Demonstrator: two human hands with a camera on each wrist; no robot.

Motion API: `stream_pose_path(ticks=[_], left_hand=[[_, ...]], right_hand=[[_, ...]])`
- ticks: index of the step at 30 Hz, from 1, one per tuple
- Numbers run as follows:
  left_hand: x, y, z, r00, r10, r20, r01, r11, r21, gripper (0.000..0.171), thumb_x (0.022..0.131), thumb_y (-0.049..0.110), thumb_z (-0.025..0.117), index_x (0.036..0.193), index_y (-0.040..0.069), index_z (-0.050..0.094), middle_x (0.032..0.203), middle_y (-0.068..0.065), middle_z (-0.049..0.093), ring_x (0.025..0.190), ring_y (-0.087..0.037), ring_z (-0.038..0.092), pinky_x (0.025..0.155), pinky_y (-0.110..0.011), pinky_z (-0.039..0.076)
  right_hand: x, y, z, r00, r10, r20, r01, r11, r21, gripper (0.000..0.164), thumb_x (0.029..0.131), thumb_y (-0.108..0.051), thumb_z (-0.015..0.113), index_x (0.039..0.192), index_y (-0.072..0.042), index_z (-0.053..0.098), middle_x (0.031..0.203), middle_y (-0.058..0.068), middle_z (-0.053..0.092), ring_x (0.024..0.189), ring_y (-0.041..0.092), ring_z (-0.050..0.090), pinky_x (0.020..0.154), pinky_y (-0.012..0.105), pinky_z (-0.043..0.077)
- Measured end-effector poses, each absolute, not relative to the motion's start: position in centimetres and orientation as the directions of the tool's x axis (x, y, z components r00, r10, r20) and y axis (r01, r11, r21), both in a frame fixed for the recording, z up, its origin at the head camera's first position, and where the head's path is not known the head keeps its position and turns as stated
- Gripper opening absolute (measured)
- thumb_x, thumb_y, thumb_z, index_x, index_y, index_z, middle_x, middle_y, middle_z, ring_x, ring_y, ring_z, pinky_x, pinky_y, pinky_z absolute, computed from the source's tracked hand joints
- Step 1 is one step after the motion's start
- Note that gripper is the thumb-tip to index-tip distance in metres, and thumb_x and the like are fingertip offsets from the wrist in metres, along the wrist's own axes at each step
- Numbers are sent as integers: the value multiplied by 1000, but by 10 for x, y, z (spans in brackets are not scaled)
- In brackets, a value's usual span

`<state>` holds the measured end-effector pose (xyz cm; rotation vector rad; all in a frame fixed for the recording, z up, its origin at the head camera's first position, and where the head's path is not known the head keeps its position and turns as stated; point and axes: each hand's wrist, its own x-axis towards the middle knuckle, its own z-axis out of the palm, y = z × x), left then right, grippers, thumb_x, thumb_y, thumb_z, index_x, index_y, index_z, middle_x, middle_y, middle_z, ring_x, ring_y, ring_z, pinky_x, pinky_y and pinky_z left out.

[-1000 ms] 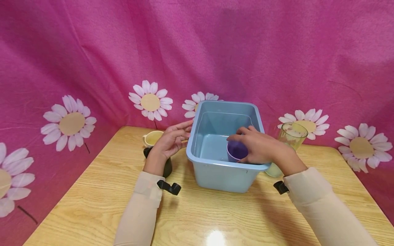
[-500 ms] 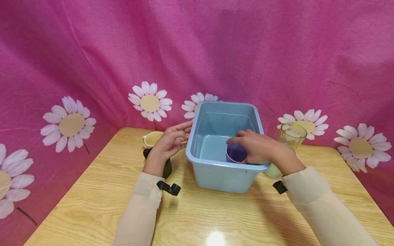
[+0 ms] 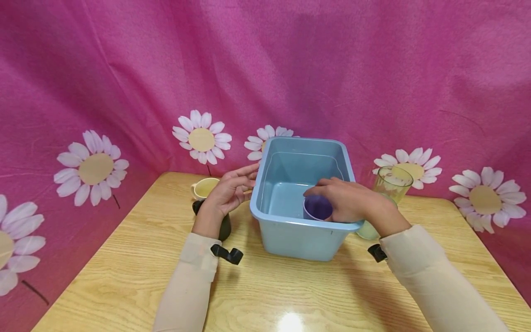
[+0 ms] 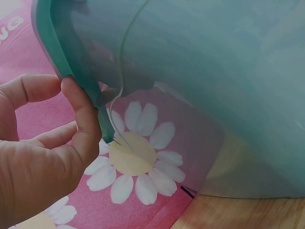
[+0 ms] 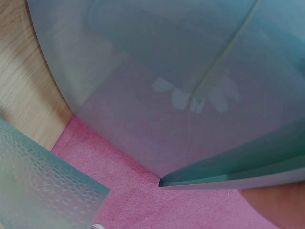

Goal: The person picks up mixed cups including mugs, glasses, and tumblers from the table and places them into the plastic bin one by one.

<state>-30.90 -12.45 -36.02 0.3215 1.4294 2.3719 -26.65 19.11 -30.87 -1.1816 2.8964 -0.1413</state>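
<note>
Gripping the purple cup (image 3: 317, 207), the right hand (image 3: 346, 200) is down inside the blue tub (image 3: 300, 237), fingers clamped on the cup's right side! The cup sits in the tub's near right corner, close under the rim, its dark mouth facing up; whether its base meets the tub floor, the frames cannot say.

Over to the left hand (image 3: 230, 191): it's clamped on nothing, its fingers loosely bent and spread apart. The left wrist view has fingertips right at the tub's rim, touching it.

The tub itself stands on the wooden worktop (image 3: 124, 276), past the middle and towards the far edge. Out on the left, a pale yellow cup (image 3: 206, 188) with a handle sits near the far left corner of the worktop, and a black object (image 3: 225, 227) is just nearer, partly hidden by the left wrist.

Across to the right, a clear greenish glass (image 3: 394, 182) rises beyond the right wrist, near the far edge. A pale green piece (image 3: 368, 230) peeks out beside the tub; whether it belongs to that glass, one cannot tell. The right wrist view picks up a dimpled greenish vessel (image 5: 45, 176) there.

Cream sleeves (image 3: 186, 286) come in from the near edge, a black fitting (image 3: 227, 253) at each cuff, and behind everything hangs a pink curtain (image 3: 265, 60) with big white daisies.
</note>
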Motion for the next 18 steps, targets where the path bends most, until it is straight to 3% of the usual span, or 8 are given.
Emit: stream_pose_path(ticks=[18], left_hand=[[-310, -124, -362, -910, 413, 28, -172, -438, 882, 59, 96, -9, 46, 154, 2, 44, 152, -26, 41, 89, -16, 69, 81, -30, 59]], right_hand=[[-265, 195, -302, -683, -728, 65, -727, 668, -161, 65, 77, -27, 88, 135, -10, 65, 125, 10, 65, 115, 32, 60, 96, 50, 51]])
